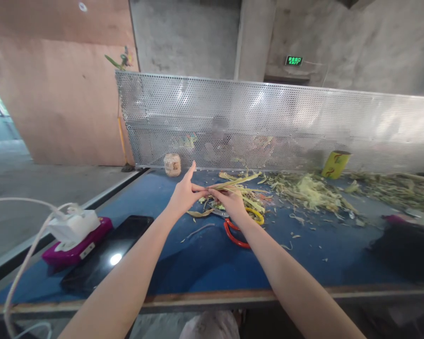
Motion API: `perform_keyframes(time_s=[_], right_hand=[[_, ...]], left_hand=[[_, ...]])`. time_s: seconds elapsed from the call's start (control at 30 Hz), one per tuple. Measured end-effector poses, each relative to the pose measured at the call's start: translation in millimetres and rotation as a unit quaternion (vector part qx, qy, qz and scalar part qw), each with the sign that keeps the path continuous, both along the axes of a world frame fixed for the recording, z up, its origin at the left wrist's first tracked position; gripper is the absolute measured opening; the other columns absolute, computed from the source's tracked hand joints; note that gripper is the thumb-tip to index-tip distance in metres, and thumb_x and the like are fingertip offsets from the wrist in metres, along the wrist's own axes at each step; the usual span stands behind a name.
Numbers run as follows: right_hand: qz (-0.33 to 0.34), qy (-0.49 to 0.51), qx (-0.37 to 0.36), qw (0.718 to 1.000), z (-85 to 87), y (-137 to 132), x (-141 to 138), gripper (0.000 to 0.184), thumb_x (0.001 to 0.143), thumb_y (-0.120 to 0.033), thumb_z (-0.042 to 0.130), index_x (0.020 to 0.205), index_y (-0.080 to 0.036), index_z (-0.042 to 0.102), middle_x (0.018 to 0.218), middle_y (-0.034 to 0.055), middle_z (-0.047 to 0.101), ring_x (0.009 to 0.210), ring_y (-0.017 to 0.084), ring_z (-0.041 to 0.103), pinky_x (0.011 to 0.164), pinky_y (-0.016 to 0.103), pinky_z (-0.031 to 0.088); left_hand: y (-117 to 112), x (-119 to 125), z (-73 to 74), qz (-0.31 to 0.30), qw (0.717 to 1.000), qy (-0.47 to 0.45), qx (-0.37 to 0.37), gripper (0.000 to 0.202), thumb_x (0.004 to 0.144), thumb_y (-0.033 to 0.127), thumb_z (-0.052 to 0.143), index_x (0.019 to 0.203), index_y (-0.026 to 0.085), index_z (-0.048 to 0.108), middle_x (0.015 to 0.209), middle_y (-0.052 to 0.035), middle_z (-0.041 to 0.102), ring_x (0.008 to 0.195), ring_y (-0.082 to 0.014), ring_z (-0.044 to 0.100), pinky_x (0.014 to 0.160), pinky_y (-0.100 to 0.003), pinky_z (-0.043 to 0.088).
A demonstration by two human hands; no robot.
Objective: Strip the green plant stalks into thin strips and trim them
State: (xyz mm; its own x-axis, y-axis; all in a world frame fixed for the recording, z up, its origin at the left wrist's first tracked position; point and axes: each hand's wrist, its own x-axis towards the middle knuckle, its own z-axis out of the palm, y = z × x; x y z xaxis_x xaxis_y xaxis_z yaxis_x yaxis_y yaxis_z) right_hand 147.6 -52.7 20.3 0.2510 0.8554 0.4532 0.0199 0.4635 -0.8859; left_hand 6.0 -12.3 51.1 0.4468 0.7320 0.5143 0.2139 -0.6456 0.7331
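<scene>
My left hand [184,192] is closed in a pinch above the blue table, one finger pointing up. Its fingertips meet those of my right hand [232,201], also pinched. A pale yellow-green plant strip [245,179] runs from where the fingertips meet, out to the right behind my right hand. The exact grip is partly hidden by the fingers. Below my right hand lies a pair of scissors [237,240] with red and yellow handles, its blades partly covered by plant scraps. More dried strips [256,203] lie in a small pile just behind the hand.
A phone [127,238] and a purple power strip [101,231] with white chargers [74,228] lie at left. A wrapped roll [172,165] stands before the perforated metal screen [205,108]. Dried plant heaps [311,193] and a yellow tin [335,165] are at right.
</scene>
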Motion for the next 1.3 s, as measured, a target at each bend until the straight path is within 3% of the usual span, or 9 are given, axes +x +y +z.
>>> perform_keyframes(time_s=[0.2,0.3,0.47,0.63,0.8,0.97,1.1,1.2,1.3], right_hand=[[0.011,0.009,-0.022,1.0,-5.4,6,3,0.015,0.058,-0.031,0.064,0.066,-0.019,0.066,0.051,-0.0034,0.056,0.046,0.008,0.046,0.048,0.022,0.038],[-0.02,-0.007,-0.021,1.0,-5.7,11,8,0.014,0.057,-0.031,0.064,0.061,-0.018,0.063,0.05,-0.003,0.055,0.046,0.009,0.048,0.049,0.023,0.038],[-0.084,0.027,-0.023,0.996,1.4,14,22,0.018,0.055,-0.034,0.065,0.055,-0.018,0.058,0.047,-0.0036,0.051,0.042,0.009,0.045,0.044,0.023,0.035],[-0.126,0.025,-0.002,0.992,2.9,14,34,0.019,0.059,-0.036,0.063,0.058,-0.018,0.057,0.048,-0.0031,0.052,0.043,0.01,0.046,0.044,0.023,0.035],[-0.11,0.028,0.005,0.993,2.5,13,31,0.019,0.058,-0.036,0.064,0.058,-0.018,0.057,0.048,-0.0035,0.052,0.043,0.01,0.046,0.044,0.024,0.036],[-0.087,0.049,-0.016,0.995,5.5,11,26,0.019,0.055,-0.036,0.065,0.055,-0.018,0.056,0.048,-0.0038,0.051,0.043,0.01,0.047,0.043,0.024,0.036],[-0.088,0.102,-0.043,0.99,6.6,10,26,0.021,0.053,-0.035,0.068,0.055,-0.017,0.058,0.048,-0.0028,0.056,0.044,0.01,0.049,0.044,0.023,0.037],[-0.054,0.175,-0.071,0.981,7.2,8,21,0.022,0.049,-0.034,0.071,0.058,-0.017,0.06,0.052,-0.0015,0.06,0.051,0.012,0.056,0.048,0.023,0.042],[0.02,0.223,-0.078,0.972,6.3,4,11,0.024,0.047,-0.032,0.074,0.06,-0.016,0.062,0.056,-0.0004,0.063,0.057,0.012,0.059,0.058,0.024,0.047]], left_hand=[[2,3,-3.3,-0.028,0.998,0.033,-0.053,0.099,0.065,0.024,0.064,0.138,0.011,-0.002,0.079,-0.0078,0.069,0.075,-0.0185,0.063,0.073,-0.03,0.045],[0,4,-5.8,0.0,0.992,0.119,-0.05,0.118,0.055,0.025,0.071,0.135,0.005,-0.013,0.091,-0.0132,0.066,0.078,-0.0205,0.06,0.069,-0.03,0.043],[-7,5,-8.3,-0.045,0.96,0.26,-0.088,0.125,0.053,0.025,0.072,0.13,0.002,-0.025,0.086,-0.0117,0.066,0.071,-0.0193,0.059,0.064,-0.027,0.041],[-8,6,-14.0,-0.102,0.937,0.318,-0.097,0.122,0.059,0.018,0.068,0.126,0.006,-0.033,0.081,-0.0083,0.068,0.068,-0.0169,0.059,0.064,-0.025,0.041],[-3,8,-22.8,-0.125,0.928,0.339,-0.095,0.116,0.062,0.012,0.063,0.125,0.01,-0.035,0.079,-0.0051,0.067,0.066,-0.0145,0.059,0.064,-0.024,0.042],[-2,6,-22.0,-0.148,0.935,0.308,-0.1,0.111,0.065,0.012,0.059,0.126,0.01,-0.034,0.076,-0.0038,0.066,0.063,-0.014,0.058,0.064,-0.026,0.042],[-6,2,-2.8,-0.189,0.963,0.145,-0.124,0.112,0.068,0.018,0.061,0.126,0.011,-0.034,0.077,-0.0035,0.064,0.067,-0.0127,0.057,0.066,-0.026,0.042],[-8,2,9.0,-0.139,0.983,-0.025,-0.113,0.11,0.068,0.02,0.062,0.131,0.015,-0.028,0.076,-0.0004,0.061,0.066,-0.0104,0.053,0.065,-0.025,0.041],[-7,6,8.8,-0.09,0.989,-0.09,-0.078,0.108,0.067,0.022,0.063,0.134,0.013,-0.021,0.075,0.0012,0.059,0.072,-0.011,0.054,0.072,-0.026,0.04]])
